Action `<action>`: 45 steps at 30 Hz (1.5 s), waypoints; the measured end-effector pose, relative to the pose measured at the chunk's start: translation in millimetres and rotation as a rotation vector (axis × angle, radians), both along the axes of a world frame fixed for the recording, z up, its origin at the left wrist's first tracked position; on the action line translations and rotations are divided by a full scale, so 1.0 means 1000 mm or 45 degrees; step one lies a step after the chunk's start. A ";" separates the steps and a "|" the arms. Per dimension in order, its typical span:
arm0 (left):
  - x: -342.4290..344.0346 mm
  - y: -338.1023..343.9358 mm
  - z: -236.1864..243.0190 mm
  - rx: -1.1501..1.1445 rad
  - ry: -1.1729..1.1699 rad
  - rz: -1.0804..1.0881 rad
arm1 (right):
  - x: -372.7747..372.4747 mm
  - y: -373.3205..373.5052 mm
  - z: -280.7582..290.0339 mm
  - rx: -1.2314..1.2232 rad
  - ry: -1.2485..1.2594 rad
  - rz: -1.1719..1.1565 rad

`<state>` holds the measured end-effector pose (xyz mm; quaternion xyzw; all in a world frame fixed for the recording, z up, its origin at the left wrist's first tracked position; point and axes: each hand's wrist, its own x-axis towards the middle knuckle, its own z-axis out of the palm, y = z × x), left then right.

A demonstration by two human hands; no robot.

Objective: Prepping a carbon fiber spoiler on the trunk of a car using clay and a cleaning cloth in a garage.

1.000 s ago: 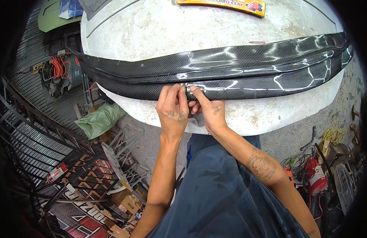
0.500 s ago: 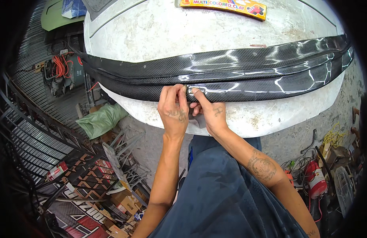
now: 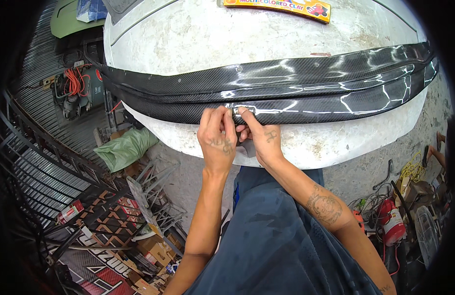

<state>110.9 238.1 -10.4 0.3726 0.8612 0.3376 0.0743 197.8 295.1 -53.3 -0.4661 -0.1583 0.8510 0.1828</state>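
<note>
The small shiny plate (image 3: 235,111) lies on the lower band of the black strip (image 3: 306,109), near its front edge, partly covered by the right thumb. The right hand (image 3: 266,142) pinches plate and strip edge, its thumb on top and its other fingers curled at the edge. The left hand (image 3: 217,140) has its thumb and fingertips drawn in close at the plate's left end; I cannot tell whether they pinch anything.

With 2 hands so close, it would be best to press evenly, keep the plate parallel to the edge and let the left fingertips work only at that end; too much thumb force could slide or tilt it.

The strip lies across a scuffed white panel (image 3: 153,46), with a yellow box (image 3: 281,9) beyond it. A green bag (image 3: 125,149) is off to the left.
</note>
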 end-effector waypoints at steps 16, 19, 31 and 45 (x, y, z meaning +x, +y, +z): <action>0.001 -0.008 0.001 0.007 -0.057 0.062 | 0.002 -0.001 0.003 -0.016 0.027 0.000; -0.007 -0.003 0.001 0.039 -0.058 0.129 | -0.001 0.007 0.004 -0.014 0.013 0.011; 0.003 0.000 0.005 0.008 -0.075 0.023 | 0.001 -0.001 0.000 0.021 0.013 0.005; -0.005 0.007 -0.004 0.070 -0.027 -0.006 | 0.000 0.004 0.000 -0.010 0.043 -0.007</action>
